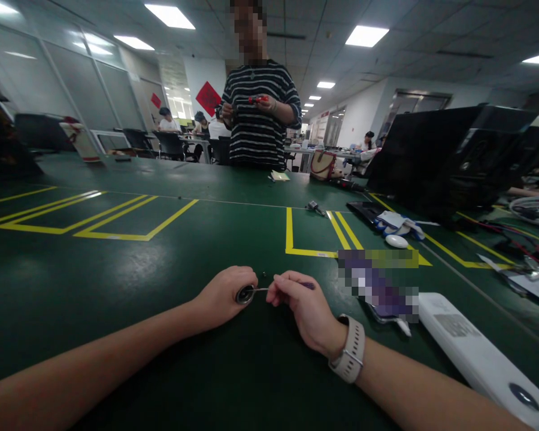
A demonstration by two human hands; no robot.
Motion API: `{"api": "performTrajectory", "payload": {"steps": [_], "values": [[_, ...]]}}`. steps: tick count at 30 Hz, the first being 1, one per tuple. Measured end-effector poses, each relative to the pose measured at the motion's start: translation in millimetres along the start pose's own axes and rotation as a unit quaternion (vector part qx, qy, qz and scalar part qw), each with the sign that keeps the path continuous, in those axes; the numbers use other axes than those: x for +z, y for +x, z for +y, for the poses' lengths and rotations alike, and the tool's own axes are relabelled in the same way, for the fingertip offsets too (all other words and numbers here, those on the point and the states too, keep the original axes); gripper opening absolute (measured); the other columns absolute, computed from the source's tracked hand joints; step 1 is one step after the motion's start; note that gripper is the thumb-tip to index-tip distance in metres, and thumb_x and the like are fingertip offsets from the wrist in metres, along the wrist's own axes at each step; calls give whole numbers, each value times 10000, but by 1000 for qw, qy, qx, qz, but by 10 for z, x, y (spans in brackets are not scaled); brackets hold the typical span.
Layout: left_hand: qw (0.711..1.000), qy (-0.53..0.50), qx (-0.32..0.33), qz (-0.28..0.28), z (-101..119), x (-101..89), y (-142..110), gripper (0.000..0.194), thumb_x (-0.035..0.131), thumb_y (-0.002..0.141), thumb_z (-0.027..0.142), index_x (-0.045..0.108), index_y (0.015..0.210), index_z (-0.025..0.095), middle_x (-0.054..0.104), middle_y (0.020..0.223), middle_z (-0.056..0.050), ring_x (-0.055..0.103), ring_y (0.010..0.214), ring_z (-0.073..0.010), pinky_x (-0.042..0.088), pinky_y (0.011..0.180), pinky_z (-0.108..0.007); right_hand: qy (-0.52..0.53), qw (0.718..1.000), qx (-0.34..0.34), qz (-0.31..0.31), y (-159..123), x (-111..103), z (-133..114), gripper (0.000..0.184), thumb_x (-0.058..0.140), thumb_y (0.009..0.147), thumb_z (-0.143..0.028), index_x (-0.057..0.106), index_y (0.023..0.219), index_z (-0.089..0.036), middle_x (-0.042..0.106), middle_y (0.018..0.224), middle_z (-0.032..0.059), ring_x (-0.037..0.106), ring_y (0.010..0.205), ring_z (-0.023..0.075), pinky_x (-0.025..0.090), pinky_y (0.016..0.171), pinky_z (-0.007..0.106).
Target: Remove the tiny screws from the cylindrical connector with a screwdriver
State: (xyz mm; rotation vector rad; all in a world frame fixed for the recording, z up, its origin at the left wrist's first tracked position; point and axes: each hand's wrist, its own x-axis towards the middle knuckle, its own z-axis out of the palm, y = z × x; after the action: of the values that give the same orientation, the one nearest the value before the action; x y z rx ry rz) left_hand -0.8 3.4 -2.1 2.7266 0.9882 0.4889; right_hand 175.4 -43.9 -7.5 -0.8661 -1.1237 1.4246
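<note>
Just left of the middle, my left hand (227, 293) is closed around a round metal part (245, 294) with a dark hollow end facing right. My right hand (303, 308) pinches a thin screwdriver (261, 290); its dark handle end sticks out behind the fingers. The screwdriver's shaft points left and its tip meets the open end of the round part; how deep it goes, I cannot tell. A tiny dark piece (264, 274) lies on the green table (161, 359) just beyond the gap between my hands.
To my right lie a phone-like purple item (375, 287), blurred out, and a long white device (476, 353). Farther off are a small metal part (315, 208), a white oval object (396, 241) and a large black machine (449, 155). Across the table stands a person (258, 114) holding something red.
</note>
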Motion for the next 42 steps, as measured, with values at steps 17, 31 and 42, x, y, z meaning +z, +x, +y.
{"api": "performTrajectory", "payload": {"steps": [17, 31, 42], "values": [[998, 62, -14, -21, 55, -17, -2, 86, 490, 758, 115, 531, 695, 157, 551, 687, -12, 518, 651, -154, 391, 628, -277, -146, 987, -61, -32, -59, 10, -63, 231, 533, 805, -245, 597, 601, -157, 569, 621, 13, 513, 627, 140, 390, 628, 284], [998, 8, -69, -14, 29, -21, 10, 68, 492, 719, 105, 510, 698, 167, 540, 684, 2, 524, 653, -149, 398, 613, -262, 42, 999, 20, 1, 25, -40, -18, 199, 588, 757, -249, 603, 586, -149, 593, 565, 6, 509, 556, 119, 373, 567, 256], [997, 21, -74, -10, 16, 5, 3, 60, 497, 713, 110, 519, 709, 166, 546, 701, -5, 528, 673, -159, 390, 620, -266, 42, 999, 9, 21, 42, -45, 22, 206, 592, 743, -253, 583, 563, -154, 560, 524, -11, 484, 520, 110, 350, 536, 252]]}}
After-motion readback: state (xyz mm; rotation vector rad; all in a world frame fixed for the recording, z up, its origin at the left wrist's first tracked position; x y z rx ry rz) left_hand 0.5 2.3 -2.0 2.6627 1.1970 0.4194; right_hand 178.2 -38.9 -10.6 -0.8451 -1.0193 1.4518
